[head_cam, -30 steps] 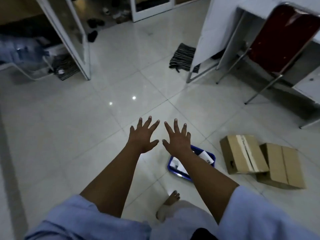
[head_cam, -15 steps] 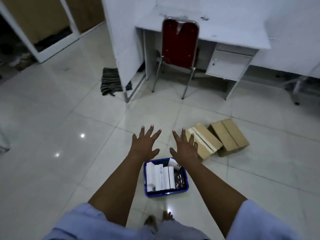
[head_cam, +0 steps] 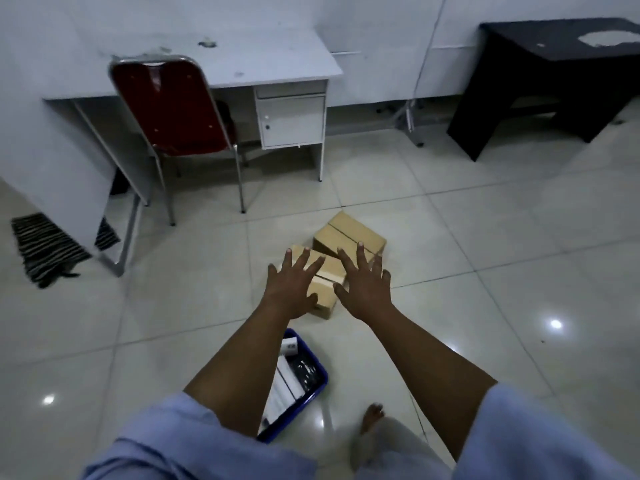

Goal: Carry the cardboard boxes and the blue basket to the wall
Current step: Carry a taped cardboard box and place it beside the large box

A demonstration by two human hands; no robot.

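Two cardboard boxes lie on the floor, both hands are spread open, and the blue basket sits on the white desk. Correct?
No. The head view shows the blue basket on the floor by the person's foot, not on the white desk. The rest holds.

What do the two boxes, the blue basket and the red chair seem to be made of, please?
Near box and far box: matte brown cardboard, taped seams. Blue basket: probably plastic, smooth, evenly coloured rim. Red chair: shiny metal tube frame; padded back perhaps vinyl, glossy.
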